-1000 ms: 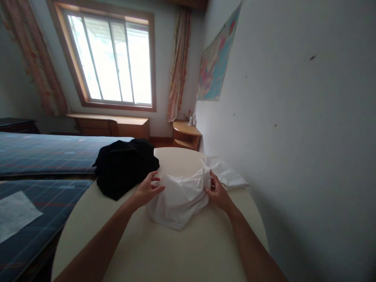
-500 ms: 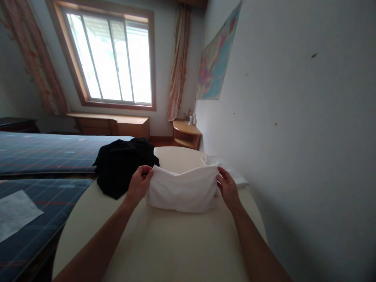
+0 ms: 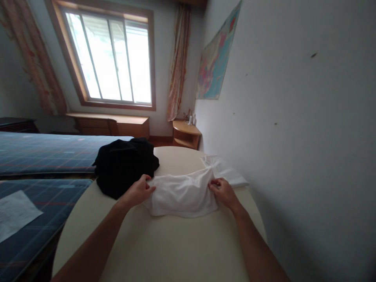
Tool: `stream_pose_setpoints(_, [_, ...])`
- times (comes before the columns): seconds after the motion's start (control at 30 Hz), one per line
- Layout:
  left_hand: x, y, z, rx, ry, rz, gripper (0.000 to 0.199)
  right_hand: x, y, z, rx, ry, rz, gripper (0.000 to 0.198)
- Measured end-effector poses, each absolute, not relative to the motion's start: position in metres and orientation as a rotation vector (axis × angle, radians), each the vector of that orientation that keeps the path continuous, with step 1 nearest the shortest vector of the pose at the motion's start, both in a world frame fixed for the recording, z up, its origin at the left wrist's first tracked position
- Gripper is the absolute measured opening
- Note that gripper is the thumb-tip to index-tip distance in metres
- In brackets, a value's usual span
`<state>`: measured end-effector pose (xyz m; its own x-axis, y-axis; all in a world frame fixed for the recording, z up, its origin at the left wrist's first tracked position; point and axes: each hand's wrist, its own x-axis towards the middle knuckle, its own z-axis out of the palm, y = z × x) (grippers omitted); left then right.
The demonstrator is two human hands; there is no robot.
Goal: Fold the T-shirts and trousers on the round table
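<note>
A white cloth (image 3: 182,196), perhaps a folded garment, lies low over the cream round table (image 3: 176,246), its front edge on the tabletop. My left hand (image 3: 140,191) pinches its left edge between thumb and fingers. At the right edge, my right hand (image 3: 222,192) is closed on the fabric with curled fingers. Wrinkles run across the cloth, most of them near the right hand. Just beyond my left hand sits a heap of black cloth (image 3: 125,164). Behind my right hand is another white folded cloth (image 3: 227,172), partly hidden by the first.
A bare white wall (image 3: 299,156) rises close along the table's right side. To the left are mattresses (image 3: 58,152) with a plaid pattern, and a sheet of paper (image 3: 17,213) lies on the nearer one. A corner shelf (image 3: 186,127) stands beyond the table.
Both hands have come down with the white cloth, which was held up by its top corners and now lies flatter. My right hand has shifted slightly left and down.
</note>
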<state>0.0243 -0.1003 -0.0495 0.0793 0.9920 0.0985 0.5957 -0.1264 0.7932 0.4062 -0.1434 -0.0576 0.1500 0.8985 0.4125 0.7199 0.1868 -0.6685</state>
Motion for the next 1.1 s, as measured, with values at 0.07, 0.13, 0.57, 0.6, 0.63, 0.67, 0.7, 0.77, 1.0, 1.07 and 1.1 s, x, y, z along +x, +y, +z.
stream_pose_setpoints(0.07, [0.026, -0.099, -0.043, 1.768, 1.539, 1.022, 0.047, 0.405, -0.144, -0.055, -1.557, -1.671, 0.241, 0.024])
stream_pose_setpoints(0.13, [0.026, -0.097, -0.034, 1.729, 1.527, 1.173, 0.043, 0.403, -0.144, -0.054, -1.557, -1.582, 0.203, 0.027])
stream_pose_setpoints(0.57, [0.026, -0.093, -0.026, 1.602, 1.503, 1.301, 0.032, 0.411, -0.142, -0.049, -1.438, -1.004, 0.379, 0.049])
stream_pose_setpoints(0.6, [0.027, -0.092, -0.027, 1.595, 1.488, 1.300, 0.033, 0.413, -0.141, -0.051, -1.423, -0.977, 0.411, 0.051])
stream_pose_setpoints(0.63, [0.027, -0.092, -0.028, 1.586, 1.475, 1.300, 0.035, 0.415, -0.140, -0.052, -1.407, -0.957, 0.436, 0.052])
stream_pose_setpoints(0.67, [0.027, -0.091, -0.029, 1.574, 1.464, 1.298, 0.036, 0.417, -0.139, -0.054, -1.388, -0.944, 0.454, 0.053])
stream_pose_setpoints(0.7, [0.026, -0.090, -0.030, 1.562, 1.460, 1.294, 0.037, 0.418, -0.137, -0.055, -1.362, -0.940, 0.462, 0.053])
stream_pose_setpoints(0.77, [0.025, -0.090, -0.032, 1.553, 1.471, 1.277, 0.038, 0.421, -0.134, -0.059, -1.294, -0.943, 0.454, 0.050])
stream_pose_setpoints(1.0, [0.024, -0.090, -0.044, 1.601, 1.456, 1.104, 0.033, 0.430, -0.129, -0.068, -1.290, -0.928, 0.362, 0.042])
stream_pose_setpoints(1.07, [0.027, -0.091, -0.043, 1.590, 1.372, 1.105, 0.034, 0.436, -0.131, -0.068, -1.342, -0.882, 0.223, 0.039])
stream_pose_setpoints(1.1, [0.029, -0.091, -0.042, 1.595, 1.315, 1.120, 0.035, 0.440, -0.132, -0.069, -1.375, -0.861, 0.157, 0.039])
